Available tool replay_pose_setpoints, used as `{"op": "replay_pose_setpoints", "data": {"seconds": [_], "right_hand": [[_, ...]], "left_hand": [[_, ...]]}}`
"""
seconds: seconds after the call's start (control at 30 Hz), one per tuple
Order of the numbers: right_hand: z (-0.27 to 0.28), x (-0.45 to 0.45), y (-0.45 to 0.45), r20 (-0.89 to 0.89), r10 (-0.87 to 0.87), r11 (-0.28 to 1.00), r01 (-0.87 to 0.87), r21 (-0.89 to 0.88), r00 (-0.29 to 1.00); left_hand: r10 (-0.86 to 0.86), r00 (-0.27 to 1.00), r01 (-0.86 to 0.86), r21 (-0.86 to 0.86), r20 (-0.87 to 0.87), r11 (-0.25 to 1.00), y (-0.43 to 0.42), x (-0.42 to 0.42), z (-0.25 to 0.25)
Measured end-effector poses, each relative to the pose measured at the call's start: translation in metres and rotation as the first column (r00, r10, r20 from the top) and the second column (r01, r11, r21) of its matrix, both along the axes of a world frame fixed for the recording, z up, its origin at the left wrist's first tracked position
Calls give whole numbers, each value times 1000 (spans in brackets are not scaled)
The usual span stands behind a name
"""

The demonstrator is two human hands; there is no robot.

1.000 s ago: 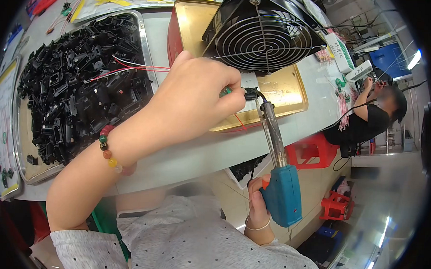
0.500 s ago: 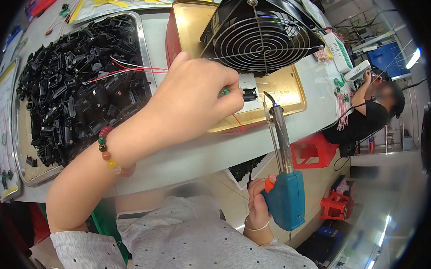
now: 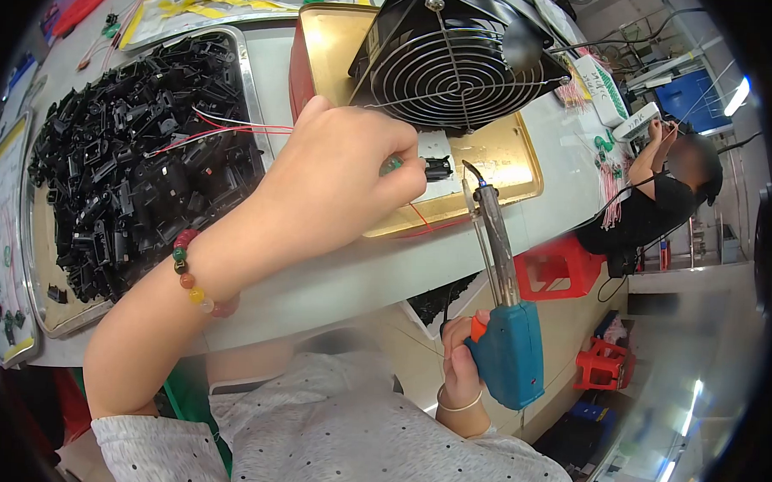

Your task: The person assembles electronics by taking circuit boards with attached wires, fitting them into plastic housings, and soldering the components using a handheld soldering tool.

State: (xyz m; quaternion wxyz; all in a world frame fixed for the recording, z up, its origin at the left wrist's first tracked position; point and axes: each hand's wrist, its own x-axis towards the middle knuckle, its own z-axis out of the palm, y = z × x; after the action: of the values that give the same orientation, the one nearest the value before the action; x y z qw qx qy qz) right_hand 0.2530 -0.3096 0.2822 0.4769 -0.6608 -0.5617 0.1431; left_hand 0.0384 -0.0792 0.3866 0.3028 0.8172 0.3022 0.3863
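My left hand (image 3: 350, 163), with a beaded bracelet at the wrist, is closed on a green part whose edge shows between the fingers. Beside the fingertips a small black part (image 3: 438, 167) lies over a gold tray (image 3: 512, 169). Red and white wires (image 3: 228, 128) come out behind the hand, across the heap of black parts. My right hand (image 3: 462, 358) grips a blue soldering gun (image 3: 516, 352) with an orange trigger. The gun's bent tip (image 3: 472, 171) points up, a short way right of the black part and apart from it.
A black fan (image 3: 464, 82) with a wire grille stands on the tray. At left is a metal tray (image 3: 253, 92) heaped with black parts (image 3: 142, 156). A person (image 3: 660, 183) in black sits at the right beyond red stools (image 3: 559, 268). White boxes (image 3: 602, 91) stand near the table's far end.
The soldering gun's tip has come away from the black part, to the right, and now stands apart from it. My left hand keeps its grip and appears slightly further left.
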Motion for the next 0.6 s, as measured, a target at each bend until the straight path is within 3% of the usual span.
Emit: {"op": "replay_pose_setpoints", "data": {"seconds": [0.1, 0.2, 0.3, 0.43, 0.5, 0.57, 0.6], "right_hand": [[2, -3, 0, -44, -7, 1000, 7, -5, 999], [12, -15, -1, -209, -117, 990, 98, -100, 971], [10, -13, -7, -181, -105, 976, 67, -208, 978], [35, -12, 4, -221, 20, 992, -48, -120, 975], [44, -15, 8, -196, 68, 997, -74, -28, 978], [48, -14, 13, -191, 101, 995, -100, 16, 976], [50, -14, 14, -208, 106, 994, -105, 19, 972]], "left_hand": [[21, 1000, -22, 66, 20, 998, 1, 1, -3], [-9, 1000, 9, -25, -21, 1000, 0, 0, 5], [-24, 999, 23, -58, -22, 998, -1, 1, 8], [-18, 987, -2, -123, -159, 992, -5, 3, 20], [-4, 991, -16, -153, -134, 988, -7, 1, 18], [153, 962, -151, 26, -228, 988, -18, 4, 27], [261, 940, -204, 250, -219, 946, -24, 9, 28]]}}
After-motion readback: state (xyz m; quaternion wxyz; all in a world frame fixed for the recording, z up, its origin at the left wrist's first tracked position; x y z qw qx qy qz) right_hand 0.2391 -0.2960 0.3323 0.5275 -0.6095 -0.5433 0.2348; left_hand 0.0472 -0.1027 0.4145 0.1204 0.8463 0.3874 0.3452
